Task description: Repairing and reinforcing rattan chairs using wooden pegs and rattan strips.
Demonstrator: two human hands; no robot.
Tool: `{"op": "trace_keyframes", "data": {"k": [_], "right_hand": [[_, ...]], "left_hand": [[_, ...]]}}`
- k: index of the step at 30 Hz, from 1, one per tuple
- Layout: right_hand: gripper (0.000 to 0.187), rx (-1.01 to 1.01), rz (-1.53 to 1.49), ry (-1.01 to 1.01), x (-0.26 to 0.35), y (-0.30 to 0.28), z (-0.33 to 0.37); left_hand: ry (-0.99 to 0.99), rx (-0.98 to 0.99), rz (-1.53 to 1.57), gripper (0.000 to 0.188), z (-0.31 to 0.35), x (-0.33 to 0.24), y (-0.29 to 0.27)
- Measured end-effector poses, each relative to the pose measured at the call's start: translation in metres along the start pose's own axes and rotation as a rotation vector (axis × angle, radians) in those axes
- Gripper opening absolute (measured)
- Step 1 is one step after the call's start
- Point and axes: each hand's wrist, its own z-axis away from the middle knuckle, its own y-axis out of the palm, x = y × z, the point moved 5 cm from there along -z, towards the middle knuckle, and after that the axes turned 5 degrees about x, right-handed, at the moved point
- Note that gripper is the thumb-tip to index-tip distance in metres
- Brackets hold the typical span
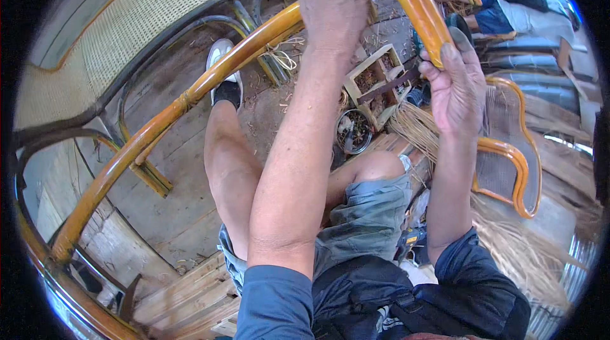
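Note:
A glossy orange-brown rattan frame curves across the left; its long pole (222,68) runs up to my left hand (335,4). That hand is closed against the frame near the top edge, its fingers bent. What they pinch is hidden behind the hand. A thick varnished rattan arm (416,6) slopes down from the top edge. Its rounded lower end sits in the fingers of my right hand (459,86), thumb on top, palm turned up. Pale binding strips (284,54) hang in loose loops from the frame's crosspiece, left of my left forearm.
A woven cane panel (165,6) lies at the upper left. Beyond my knee stand a wooden box (379,79) and a round container (353,131). Rattan strips (414,125) lie bundled beside them. A rattan-framed mesh chair (508,143) is at right; another person (502,13) is at upper right.

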Motion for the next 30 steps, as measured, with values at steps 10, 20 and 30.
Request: {"op": "trace_keyframes", "data": {"k": [10, 20, 30], "right_hand": [[0.03, -0.256, 0.52, 0.117, -0.004, -0.159, 0.075], [0.023, -0.447, 1.112, 0.478, -0.085, -0.303, 0.283], [0.04, -0.471, 1.123, 0.558, -0.125, -0.309, 0.301]], "left_hand": [[0.185, 0.104, 0.084, 0.04, 0.002, 0.056, 0.027], [0.284, 0.364, -0.187, 0.075, 0.017, 0.043, 0.037], [0.128, 0.293, -0.126, 0.088, 0.023, 0.029, 0.031]]}}
